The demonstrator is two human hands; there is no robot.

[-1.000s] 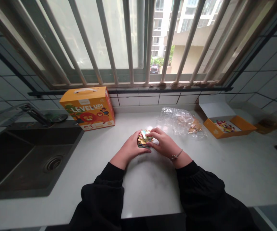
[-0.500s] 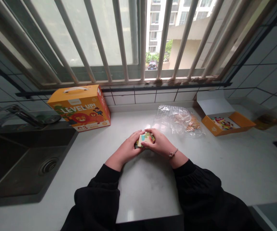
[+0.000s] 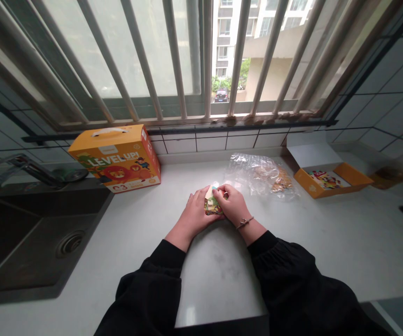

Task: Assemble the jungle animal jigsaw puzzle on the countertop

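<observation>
Beneath a barred window [image 3: 206, 60] and white tiles [image 3: 211, 141], the pale tabletop [image 3: 224, 280] is bordered on the left by a dark sink [image 3: 15, 254], its surface spread between the black sleeves [image 3: 152, 284] as far as the front edge. Near its middle, a small stack of printed pieces [image 3: 212, 207] is cupped by the half-curled left hand [image 3: 194, 212] and gripped from above by the tightly bent right hand [image 3: 235, 204]. The uppermost piece is pointed toward the window; the stack's long axis cannot be told.
</observation>
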